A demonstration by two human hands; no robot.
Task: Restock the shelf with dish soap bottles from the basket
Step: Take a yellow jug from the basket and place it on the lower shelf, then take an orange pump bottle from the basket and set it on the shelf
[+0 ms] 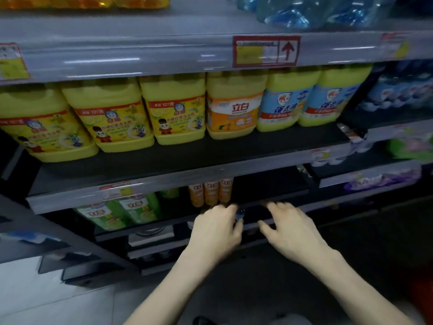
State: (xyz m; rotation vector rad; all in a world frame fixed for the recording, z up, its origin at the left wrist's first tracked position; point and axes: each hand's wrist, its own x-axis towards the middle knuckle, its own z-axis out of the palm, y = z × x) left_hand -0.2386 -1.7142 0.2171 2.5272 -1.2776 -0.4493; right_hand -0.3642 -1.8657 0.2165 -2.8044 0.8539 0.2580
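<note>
Three orange dish soap bottles [210, 192] stand side by side on the lower shelf [269, 202], under the middle shelf's front rail. My left hand [215, 228] reaches to their bases, fingers curled at the shelf edge, with a small dark object [240, 215] by its thumb. Whether it grips anything is unclear. My right hand [290, 228] hovers palm down just to the right, fingers apart and holding nothing, in front of a dark bare stretch of that shelf. No basket is clearly in view.
Large yellow soap jugs [175, 111] fill the middle shelf [187, 160]. Green bottles [117, 212] stand left of the orange ones. Blue packs [304, 12] sit on the top shelf. Something red [425, 289] shows at the right edge near the floor.
</note>
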